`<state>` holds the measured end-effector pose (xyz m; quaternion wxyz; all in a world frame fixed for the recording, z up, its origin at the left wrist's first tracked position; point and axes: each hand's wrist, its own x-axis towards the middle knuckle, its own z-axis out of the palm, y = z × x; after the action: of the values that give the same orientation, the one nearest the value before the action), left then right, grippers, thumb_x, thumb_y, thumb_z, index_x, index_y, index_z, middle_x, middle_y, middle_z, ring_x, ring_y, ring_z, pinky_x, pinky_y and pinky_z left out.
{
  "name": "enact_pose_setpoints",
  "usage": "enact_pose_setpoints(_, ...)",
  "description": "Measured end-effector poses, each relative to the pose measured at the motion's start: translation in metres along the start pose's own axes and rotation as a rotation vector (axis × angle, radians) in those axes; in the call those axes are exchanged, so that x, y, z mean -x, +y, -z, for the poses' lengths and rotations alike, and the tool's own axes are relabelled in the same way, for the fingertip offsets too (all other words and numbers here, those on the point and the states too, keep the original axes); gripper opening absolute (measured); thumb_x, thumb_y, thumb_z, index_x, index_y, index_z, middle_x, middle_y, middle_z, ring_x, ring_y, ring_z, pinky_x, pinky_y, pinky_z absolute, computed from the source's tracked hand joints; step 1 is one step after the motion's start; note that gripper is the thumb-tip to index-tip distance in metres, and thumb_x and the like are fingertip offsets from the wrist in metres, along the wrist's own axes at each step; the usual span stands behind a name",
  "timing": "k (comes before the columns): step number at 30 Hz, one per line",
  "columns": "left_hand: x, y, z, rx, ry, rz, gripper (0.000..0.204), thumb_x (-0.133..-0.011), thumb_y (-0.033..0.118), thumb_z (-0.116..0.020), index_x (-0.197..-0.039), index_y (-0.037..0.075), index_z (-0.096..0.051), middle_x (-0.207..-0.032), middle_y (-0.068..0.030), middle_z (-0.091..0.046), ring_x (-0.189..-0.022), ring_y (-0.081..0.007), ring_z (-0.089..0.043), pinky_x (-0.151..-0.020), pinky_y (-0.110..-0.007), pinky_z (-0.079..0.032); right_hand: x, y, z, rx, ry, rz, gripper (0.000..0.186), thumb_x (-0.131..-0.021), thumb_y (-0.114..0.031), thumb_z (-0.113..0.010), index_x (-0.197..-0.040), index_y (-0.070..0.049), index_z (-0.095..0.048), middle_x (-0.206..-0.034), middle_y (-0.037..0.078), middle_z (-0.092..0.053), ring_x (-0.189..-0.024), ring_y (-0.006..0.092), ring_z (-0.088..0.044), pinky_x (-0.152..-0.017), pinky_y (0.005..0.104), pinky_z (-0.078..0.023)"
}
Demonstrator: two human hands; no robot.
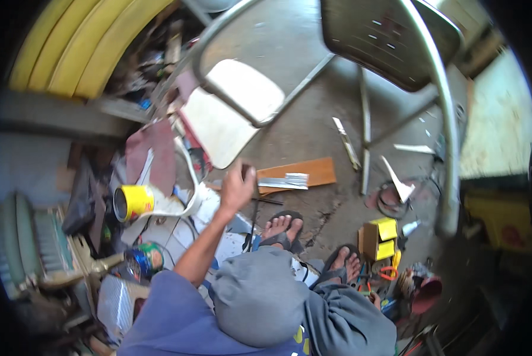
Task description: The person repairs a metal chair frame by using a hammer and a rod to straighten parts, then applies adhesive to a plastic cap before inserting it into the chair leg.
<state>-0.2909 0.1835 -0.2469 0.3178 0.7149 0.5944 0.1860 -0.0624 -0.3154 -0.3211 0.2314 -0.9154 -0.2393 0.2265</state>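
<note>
My left hand (238, 188) is raised over the floor clutter with its fingers curled closed. Something dark shows at its edge, but I cannot make out what it grips. Just to its right are several flat silver metal strips (286, 181), lying over an orange-brown board (319, 171). A thin dark rod or cord (254, 222) runs below the hand. My right hand (375, 300) is low beside my grey-trousered knee, mostly hidden behind it. Only part of its fingers shows, near several small tools; whether it holds one I cannot tell.
Ahead stand a chair with a white seat (218, 127) and a metal-framed chair with a dark panel (390, 41). A yellow can (136, 203) lies among scraps at left. A yellow-and-brown box (380, 240) and orange-handled tool (389, 273) are beside my right foot. White scraps (399, 184) litter the floor.
</note>
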Motion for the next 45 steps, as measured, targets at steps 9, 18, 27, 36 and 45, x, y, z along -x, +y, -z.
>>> enact_pose_setpoints(9, 0.131, -0.084, -0.02, -0.33, -0.221, 0.289, 0.025, -0.086, 0.019, -0.064, -0.096, -0.004, -0.062, -0.092, -0.0266, -0.067, -0.088, -0.0443, -0.066, -0.078, -0.054, -0.051, -0.076, -0.074, 0.021, 0.049, -0.118, 0.337, 0.025, -0.089, -0.013, -0.069, -0.112, -0.002, -0.066, -0.089, 0.017, -0.069, -0.079, 0.0318, -0.068, -0.075, 0.0394, -0.054)
enact_pose_setpoints(18, 0.104, -0.102, -0.033, -0.334, -0.013, 0.176, 0.026, -0.09, 0.03, -0.06, -0.091, 0.005, -0.064, -0.081, -0.0214, -0.067, -0.076, -0.0443, -0.065, -0.068, -0.054, -0.051, -0.106, -0.186, 0.056, -0.023, -0.193, 0.37, 0.019, -0.092, -0.008, -0.064, -0.108, -0.001, -0.067, -0.097, 0.02, -0.07, -0.091, 0.0356, -0.07, -0.079, 0.0394, -0.055)
enact_pose_setpoints(27, 0.048, 0.09, 0.034, 0.641, -0.176, -0.178, 0.016, -0.098, 0.015, -0.064, -0.099, -0.001, -0.068, -0.081, -0.0024, -0.069, -0.073, -0.0074, -0.059, -0.063, -0.027, -0.047, -0.124, -0.316, 0.061, -0.4, -0.543, 0.711, 0.042, -0.092, -0.016, -0.068, -0.13, -0.001, -0.058, -0.109, 0.018, -0.066, -0.099, 0.032, -0.067, -0.088, 0.0385, -0.052)
enact_pose_setpoints(36, 0.013, 0.154, 0.023, 0.409, -1.05, -0.762, 0.021, -0.096, 0.019, -0.065, -0.108, 0.004, -0.074, -0.081, -0.0123, -0.075, -0.074, -0.0205, -0.074, -0.07, -0.034, -0.057, -0.125, -0.285, 0.181, 0.044, -0.097, 0.54, 0.028, -0.09, -0.015, -0.068, -0.114, -0.003, -0.067, -0.098, 0.016, -0.072, -0.085, 0.0312, -0.073, -0.074, 0.0382, -0.058)
enact_pose_setpoints(45, -0.076, 0.288, 0.003, 0.24, 0.11, -1.324, 0.051, -0.082, 0.014, -0.078, -0.13, 0.01, -0.061, -0.125, -0.0127, -0.06, -0.127, -0.0258, -0.053, -0.109, -0.045, -0.04, -0.13, -0.204, 0.204, 0.587, 0.236, 0.352, 0.033, -0.09, -0.02, -0.069, -0.119, -0.005, -0.065, -0.106, 0.017, -0.07, -0.087, 0.0335, -0.07, -0.075, 0.0407, -0.058)
